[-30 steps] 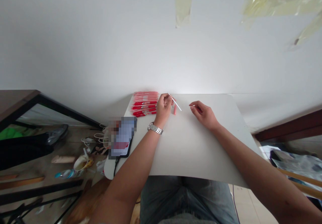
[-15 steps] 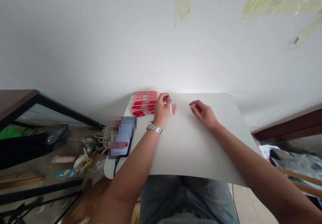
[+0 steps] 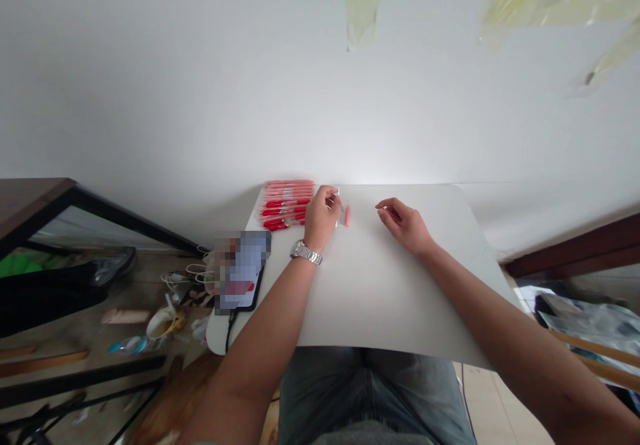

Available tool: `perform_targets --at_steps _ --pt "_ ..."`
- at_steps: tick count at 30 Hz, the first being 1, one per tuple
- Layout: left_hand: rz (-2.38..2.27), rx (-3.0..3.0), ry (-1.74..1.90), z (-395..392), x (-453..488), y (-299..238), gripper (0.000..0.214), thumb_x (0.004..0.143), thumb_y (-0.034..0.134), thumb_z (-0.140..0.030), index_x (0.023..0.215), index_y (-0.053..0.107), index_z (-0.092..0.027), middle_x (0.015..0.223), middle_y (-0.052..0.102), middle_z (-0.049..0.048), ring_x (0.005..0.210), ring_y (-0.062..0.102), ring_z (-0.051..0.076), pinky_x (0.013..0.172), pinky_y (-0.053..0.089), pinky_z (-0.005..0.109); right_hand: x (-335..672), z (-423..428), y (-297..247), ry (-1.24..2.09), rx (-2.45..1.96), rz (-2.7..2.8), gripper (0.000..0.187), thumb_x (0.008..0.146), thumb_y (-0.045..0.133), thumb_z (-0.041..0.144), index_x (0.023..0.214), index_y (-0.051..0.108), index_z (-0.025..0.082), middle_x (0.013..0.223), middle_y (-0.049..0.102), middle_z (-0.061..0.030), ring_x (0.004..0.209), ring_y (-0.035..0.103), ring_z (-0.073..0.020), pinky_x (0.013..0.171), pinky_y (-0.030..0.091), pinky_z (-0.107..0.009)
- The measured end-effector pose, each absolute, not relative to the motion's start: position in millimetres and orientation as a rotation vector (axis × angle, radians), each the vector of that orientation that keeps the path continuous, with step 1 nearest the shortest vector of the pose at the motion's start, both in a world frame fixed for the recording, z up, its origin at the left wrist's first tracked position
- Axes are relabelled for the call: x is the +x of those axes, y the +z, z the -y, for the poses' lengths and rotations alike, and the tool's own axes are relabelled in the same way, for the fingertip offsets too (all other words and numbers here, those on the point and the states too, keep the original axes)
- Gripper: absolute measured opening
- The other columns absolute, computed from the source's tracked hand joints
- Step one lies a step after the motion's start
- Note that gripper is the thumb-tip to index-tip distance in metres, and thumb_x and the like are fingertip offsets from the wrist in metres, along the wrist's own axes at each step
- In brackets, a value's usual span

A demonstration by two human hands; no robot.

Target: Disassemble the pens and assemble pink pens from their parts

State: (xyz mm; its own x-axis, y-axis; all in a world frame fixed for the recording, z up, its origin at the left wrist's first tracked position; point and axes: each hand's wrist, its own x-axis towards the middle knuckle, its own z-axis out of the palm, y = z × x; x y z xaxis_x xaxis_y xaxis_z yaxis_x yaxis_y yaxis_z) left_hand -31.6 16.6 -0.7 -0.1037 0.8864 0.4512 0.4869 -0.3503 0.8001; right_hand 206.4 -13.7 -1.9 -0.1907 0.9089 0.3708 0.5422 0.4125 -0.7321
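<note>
My left hand (image 3: pixel 324 215), with a metal watch on its wrist, is closed in a pinch on a thin white rod (image 3: pixel 339 191) that looks like a pen refill. Fingers hide most of the rod. Just right of that hand, a short pink pen barrel piece (image 3: pixel 347 215) lies on the white table (image 3: pixel 380 291). Several red pens (image 3: pixel 286 211) lie in a row left of the hand, with a pack of pink pens (image 3: pixel 289 189) behind them. My right hand (image 3: pixel 403 225) rests on the table, thumb and forefinger nearly together; any small thing between them is unclear.
A phone (image 3: pixel 245 271) with a cable lies at the table's left edge. Behind the table rises a white wall (image 3: pixel 300 85) with tape on it. On the floor at left are a cup (image 3: pixel 161 323), a bottle (image 3: pixel 131 345) and cables. A dark-framed table (image 3: pixel 37 198) stands at left.
The white rod has shifted in my left fingers; less of it shows and it leans differently. My left hand moved slightly left. The right hand stays in place.
</note>
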Motion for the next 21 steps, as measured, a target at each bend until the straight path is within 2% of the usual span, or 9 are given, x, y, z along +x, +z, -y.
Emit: perform_targets --at_steps 4,14,21 --pt "-1.553 1.856 1.402 -15.6 -31.9 0.8 0.012 0.092 0.066 -0.020 0.103 0.063 -0.024 0.089 0.071 0.0015 0.075 0.065 0.016 0.072 0.048 0.029 206.2 13.4 -2.0 0.563 -1.241 1.868 0.034 0.101 0.052 0.052 0.110 0.068 0.022 0.073 0.060 0.0005 0.064 0.051 -0.0149 0.064 0.041 -0.028" --pt "-1.598 1.973 1.319 -15.0 -31.3 -1.2 0.013 0.094 0.064 -0.016 0.105 0.062 -0.022 0.099 0.070 0.0047 0.081 0.066 0.015 0.079 0.054 0.030 206.5 13.2 -2.3 0.582 -1.241 1.861 0.033 0.101 0.053 0.050 0.110 0.068 0.022 0.073 0.058 0.0008 0.063 0.049 -0.0145 0.064 0.041 -0.028" --pt "-1.633 2.049 1.264 -15.0 -31.8 -1.2 0.011 0.094 0.062 -0.011 0.100 0.063 -0.021 0.100 0.065 0.0049 0.074 0.063 0.014 0.078 0.054 0.030 206.3 12.9 -3.1 0.587 -1.257 1.853 0.033 0.101 0.053 0.051 0.109 0.068 0.023 0.074 0.059 0.0007 0.064 0.050 -0.0145 0.064 0.041 -0.028"
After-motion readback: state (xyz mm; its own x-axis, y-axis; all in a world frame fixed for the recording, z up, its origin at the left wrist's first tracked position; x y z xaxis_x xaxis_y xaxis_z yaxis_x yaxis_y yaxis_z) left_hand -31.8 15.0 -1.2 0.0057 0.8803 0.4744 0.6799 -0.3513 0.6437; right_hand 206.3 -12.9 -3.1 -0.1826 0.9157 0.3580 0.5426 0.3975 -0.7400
